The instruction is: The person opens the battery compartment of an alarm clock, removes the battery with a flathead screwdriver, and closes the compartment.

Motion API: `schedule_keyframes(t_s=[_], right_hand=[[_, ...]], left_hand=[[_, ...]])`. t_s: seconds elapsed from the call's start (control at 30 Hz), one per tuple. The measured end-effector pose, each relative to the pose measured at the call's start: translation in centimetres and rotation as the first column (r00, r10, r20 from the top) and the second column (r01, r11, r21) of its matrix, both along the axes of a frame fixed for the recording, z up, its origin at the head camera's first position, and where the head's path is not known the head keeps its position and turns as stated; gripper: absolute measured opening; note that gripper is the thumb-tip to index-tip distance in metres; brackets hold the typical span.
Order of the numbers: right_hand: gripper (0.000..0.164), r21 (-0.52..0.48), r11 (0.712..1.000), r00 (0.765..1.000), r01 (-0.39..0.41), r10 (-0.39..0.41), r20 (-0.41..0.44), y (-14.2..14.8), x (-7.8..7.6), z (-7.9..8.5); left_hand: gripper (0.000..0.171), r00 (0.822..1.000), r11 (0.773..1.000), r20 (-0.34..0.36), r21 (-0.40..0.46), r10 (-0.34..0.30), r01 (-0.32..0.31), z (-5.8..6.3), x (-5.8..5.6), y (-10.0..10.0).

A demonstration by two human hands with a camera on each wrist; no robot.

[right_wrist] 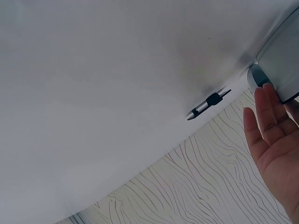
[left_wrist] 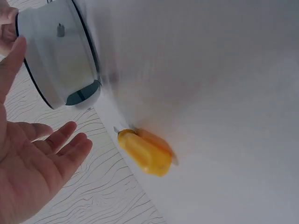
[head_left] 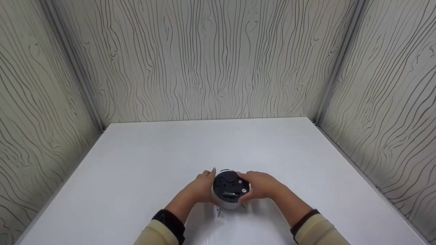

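A round alarm clock lies with its black back facing up and its pale metal side around it. Small legs stick out on the near side, and a thin loop shows at the far side. My right hand holds it at the right, thumb and forefinger on the back. Cupped at the left side is my left hand. In the left wrist view a digit of the left hand touches the clock's rim, while its other fingers hang loosely apart from it. Straight fingers of the right hand show beside the clock in the right wrist view.
A yellow item, its kind unclear, lies on the white table. A slim black and silver tool lies near an edge. Wood-patterned panels stand behind and on both sides, with grey posts at the corners.
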State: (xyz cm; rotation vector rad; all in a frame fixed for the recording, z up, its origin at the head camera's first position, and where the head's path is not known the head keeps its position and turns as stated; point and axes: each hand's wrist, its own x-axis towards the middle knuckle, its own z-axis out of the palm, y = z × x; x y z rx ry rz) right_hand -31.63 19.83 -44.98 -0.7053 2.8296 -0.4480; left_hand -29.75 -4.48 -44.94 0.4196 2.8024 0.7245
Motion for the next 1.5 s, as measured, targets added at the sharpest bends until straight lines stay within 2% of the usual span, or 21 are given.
schedule_keyframes(t_s=[0.13, 0.3, 0.47, 0.7, 0.9, 1.1, 1.3, 1.4, 1.5], right_hand=[[0.095, -0.003, 1.000, 1.000, 0.024, -0.024, 0.018, -0.2, 0.0, 0.0], [0.094, -0.016, 1.000, 0.999, 0.023, -0.022, 0.024, -0.2, 0.0, 0.0], [0.094, -0.016, 1.000, 1.000, 0.013, -0.012, 0.023, 0.0, 0.1, 0.1], [0.095, -0.009, 1.000, 1.000, 0.013, -0.013, 0.013, -0.1, 0.0, 0.2], [0.095, 0.033, 0.998, 0.999, 0.047, -0.047, -0.001, -0.2, 0.1, 0.0], [0.094, 0.098, 0.994, 0.999, 0.045, -0.045, -0.007, -0.6, 0.4, 1.0], [0.077, 0.102, 0.994, 0.999, 0.030, -0.026, -0.041, -1.8, 0.4, 2.5], [0.061, 0.116, 0.993, 0.995, -0.013, 0.025, -0.099, -2.6, 0.3, 2.8], [0.041, 0.150, 0.986, 0.979, -0.077, 0.104, -0.174, -3.3, 0.3, 2.7]], left_hand=[[0.119, 1.000, 1.000, 0.002, 0.007, -0.028, 0.028, -0.4, 0.0, 0.7], [0.116, 0.999, 0.999, -0.008, 0.026, -0.035, 0.035, -0.8, 0.2, 1.3], [0.106, 0.999, 1.000, -0.039, 0.026, -0.015, 0.016, -0.9, 0.2, 1.6], [0.102, 0.998, 0.998, -0.048, 0.061, 0.031, -0.028, -1.0, 0.0, 2.0], [0.099, 0.998, 0.997, -0.054, 0.067, 0.045, -0.041, -1.1, 0.0, 2.1], [0.099, 0.997, 0.997, -0.054, 0.063, 0.049, -0.045, -1.2, 0.1, 2.3], [0.097, 0.998, 0.998, -0.036, 0.031, 0.058, -0.057, -0.7, 0.0, 2.5], [0.095, 0.998, 0.998, -0.025, 0.034, 0.062, -0.061, -0.6, 0.0, 2.5], [0.094, 0.998, 0.998, -0.029, 0.044, 0.056, -0.055, -0.5, 0.0, 2.4]])
